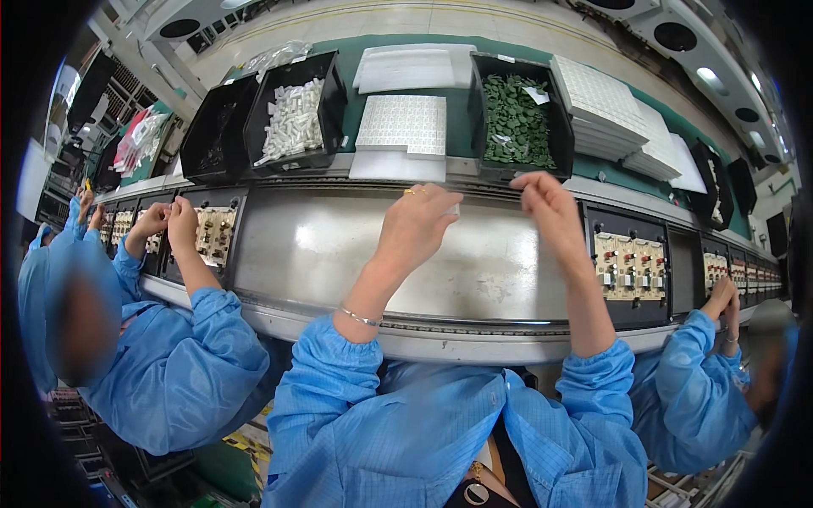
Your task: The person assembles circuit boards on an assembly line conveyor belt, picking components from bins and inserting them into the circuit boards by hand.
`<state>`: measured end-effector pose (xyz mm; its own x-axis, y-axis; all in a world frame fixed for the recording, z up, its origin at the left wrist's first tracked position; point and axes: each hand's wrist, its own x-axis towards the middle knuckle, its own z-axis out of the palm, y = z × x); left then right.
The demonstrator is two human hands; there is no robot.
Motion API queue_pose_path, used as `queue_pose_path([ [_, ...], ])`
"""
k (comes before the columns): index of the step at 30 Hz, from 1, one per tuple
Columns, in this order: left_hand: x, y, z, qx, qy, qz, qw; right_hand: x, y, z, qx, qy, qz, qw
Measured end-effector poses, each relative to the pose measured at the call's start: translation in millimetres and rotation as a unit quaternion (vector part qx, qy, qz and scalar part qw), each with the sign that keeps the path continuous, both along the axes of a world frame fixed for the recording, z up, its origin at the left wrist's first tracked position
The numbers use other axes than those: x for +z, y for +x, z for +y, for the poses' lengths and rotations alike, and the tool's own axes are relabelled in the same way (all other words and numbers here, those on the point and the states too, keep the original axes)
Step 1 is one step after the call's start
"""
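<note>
My left hand (pixel 417 222) is over the bare metal of the conveyor line, its fingers closed around a small white part (pixel 454 209) that shows only in part. To its right, my right hand (pixel 550 212) hangs just in front of a black bin (pixel 480 110) of green disc-like pieces (pixel 518 127). Its fingers are bent and apart, slightly blurred, with nothing visible between them. Beyond my left hand lies a white foam tray (pixel 402 124) with a grid of small pockets. Another black bin (pixel 333 102) at the far left holds white cylindrical parts (pixel 290 121).
Black fixtures with circuit boards sit on the line to the left (pixel 216 230) and right (pixel 629 267). Co-workers in blue smocks work at the left (pixel 169 364) and right (pixel 690 389). White foam trays (pixel 605 106) are stacked at the back right.
</note>
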<state>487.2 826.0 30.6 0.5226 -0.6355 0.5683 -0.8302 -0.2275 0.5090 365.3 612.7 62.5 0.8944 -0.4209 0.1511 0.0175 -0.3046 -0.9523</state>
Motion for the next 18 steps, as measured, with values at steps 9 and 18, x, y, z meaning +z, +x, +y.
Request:
queue_pose_path([
  [9, -7.4, 1.4, -3.3, -0.001, 0.014, 0.005, 1.0, 22.3, 57.4, -51.4, -0.096, -0.331, 0.065, 0.936],
  [18, -9.3, 2.7, -1.9, -0.012, 0.016, 0.002, 1.0, 9.4, 84.4, -69.8, -0.045, -0.432, 0.169, 0.885],
])
